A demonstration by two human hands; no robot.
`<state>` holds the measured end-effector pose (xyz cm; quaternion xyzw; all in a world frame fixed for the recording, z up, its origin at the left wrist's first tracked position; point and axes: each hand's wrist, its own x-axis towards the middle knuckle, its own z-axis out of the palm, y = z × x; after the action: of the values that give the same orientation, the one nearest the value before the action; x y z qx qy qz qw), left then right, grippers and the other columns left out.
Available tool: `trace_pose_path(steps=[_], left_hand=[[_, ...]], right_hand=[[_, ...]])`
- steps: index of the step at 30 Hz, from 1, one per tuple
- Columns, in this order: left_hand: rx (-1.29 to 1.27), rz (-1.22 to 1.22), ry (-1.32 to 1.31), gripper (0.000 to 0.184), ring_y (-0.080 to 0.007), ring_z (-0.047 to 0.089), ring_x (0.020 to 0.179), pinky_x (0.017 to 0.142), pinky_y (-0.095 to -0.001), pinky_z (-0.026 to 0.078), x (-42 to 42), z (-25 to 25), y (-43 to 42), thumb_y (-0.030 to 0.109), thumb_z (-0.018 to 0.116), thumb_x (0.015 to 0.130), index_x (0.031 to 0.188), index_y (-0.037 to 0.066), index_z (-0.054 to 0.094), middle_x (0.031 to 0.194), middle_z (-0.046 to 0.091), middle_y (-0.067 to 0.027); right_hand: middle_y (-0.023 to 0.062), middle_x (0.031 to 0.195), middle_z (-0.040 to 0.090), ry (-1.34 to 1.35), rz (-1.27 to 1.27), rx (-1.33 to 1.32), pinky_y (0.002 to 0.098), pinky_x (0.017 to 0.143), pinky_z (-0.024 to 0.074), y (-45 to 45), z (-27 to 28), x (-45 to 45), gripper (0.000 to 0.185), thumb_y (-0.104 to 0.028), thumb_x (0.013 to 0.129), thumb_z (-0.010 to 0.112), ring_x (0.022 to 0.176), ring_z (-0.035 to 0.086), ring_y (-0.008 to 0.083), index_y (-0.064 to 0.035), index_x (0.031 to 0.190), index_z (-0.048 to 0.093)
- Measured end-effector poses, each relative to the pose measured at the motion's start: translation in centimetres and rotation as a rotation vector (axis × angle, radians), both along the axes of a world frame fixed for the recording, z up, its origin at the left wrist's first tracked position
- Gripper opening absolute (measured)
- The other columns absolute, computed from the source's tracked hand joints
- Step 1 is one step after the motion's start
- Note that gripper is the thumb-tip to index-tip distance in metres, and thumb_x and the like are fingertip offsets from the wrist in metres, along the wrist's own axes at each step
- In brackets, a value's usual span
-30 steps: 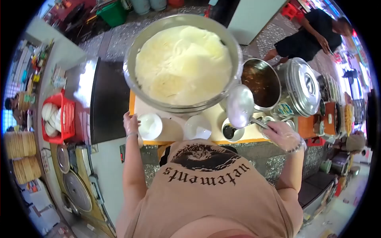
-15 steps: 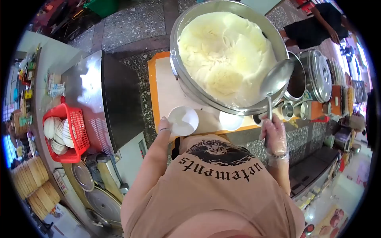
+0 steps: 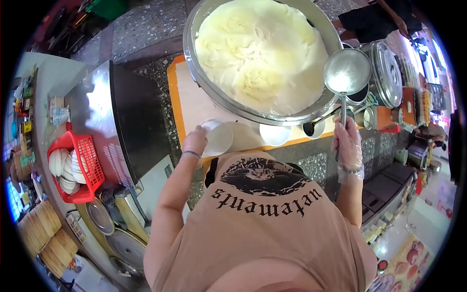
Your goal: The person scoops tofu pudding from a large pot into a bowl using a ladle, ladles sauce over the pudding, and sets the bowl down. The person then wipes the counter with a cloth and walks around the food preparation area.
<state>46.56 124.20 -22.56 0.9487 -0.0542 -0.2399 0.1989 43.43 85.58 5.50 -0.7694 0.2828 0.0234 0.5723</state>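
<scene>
A large metal pot full of a pale, soft white food stands on the table. My right hand, in a clear glove, is closed round the handle of a large metal ladle, whose bowl overlaps the pot's right rim. My left hand, also gloved, has its fingers on the left edge of a white bowl in front of the pot. A second white bowl sits to its right, and beyond it a third bowl holds something dark.
The table has an orange edge. At the left, a red basket holds several white bowls beside a dark counter. A lidded metal pot stands at the right. Another person is at the upper right.
The view has swung, shifting the pot and bowls in frame. My right hand has brought the ladle from beside the pot to its right rim, handle towards me. My left hand has come to the left bowl.
</scene>
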Motion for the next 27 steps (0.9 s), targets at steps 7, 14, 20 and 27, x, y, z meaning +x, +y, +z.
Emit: trace_pose_path(steps=[7,14,20,27], left_hand=[[0.167,-0.235,-0.14,0.017,-0.0309,0.065,0.066,0.063,-0.0397,0.054,0.9,5.6,0.6,0.006,0.05,0.081,0.095,0.002,0.058,0.078,0.063,-0.0193],[-1.004,1.207,0.176,0.033,-0.0121,0.061,0.075,0.055,-0.0263,0.048,-6.4,10.6,3.8,0.009,0.05,0.081,0.113,0.005,0.057,0.096,0.063,-0.0021],[-0.529,0.35,0.053,0.037,-0.0269,0.062,0.086,0.069,-0.0382,0.054,-12.1,-8.1,7.1,0.007,0.052,0.084,0.121,0.004,0.047,0.106,0.06,-0.0144],[-0.258,1.026,0.174,0.029,-0.0373,0.058,0.105,0.091,-0.0423,0.046,-9.5,-8.9,-1.7,0.009,0.055,0.08,0.109,0.003,0.054,0.106,0.06,-0.0259]], right_hand=[[-0.005,0.066,0.043,-0.077,0.044,-0.069,0.0189,0.046,0.0314,-2.4,0.0,1.6,0.015,-0.015,0.092,0.053,0.051,0.038,0.0035,-0.003,0.1,0.055],[-0.0029,0.06,0.044,0.116,0.313,-0.176,0.0218,0.044,0.0329,-3.3,4.3,6.8,0.019,-0.022,0.093,0.053,0.048,0.04,0.0044,-0.0033,0.093,0.056],[-0.0037,0.057,0.043,0.055,0.5,-0.162,0.0227,0.044,0.0316,-0.8,5.1,9.3,0.021,-0.026,0.091,0.054,0.045,0.04,0.0052,-0.0055,0.089,0.057],[-0.0023,0.059,0.043,0.074,0.5,-0.008,0.019,0.039,0.0303,-0.6,3.2,6.5,0.025,-0.019,0.092,0.051,0.042,0.038,0.0053,-0.0015,0.109,0.053]])
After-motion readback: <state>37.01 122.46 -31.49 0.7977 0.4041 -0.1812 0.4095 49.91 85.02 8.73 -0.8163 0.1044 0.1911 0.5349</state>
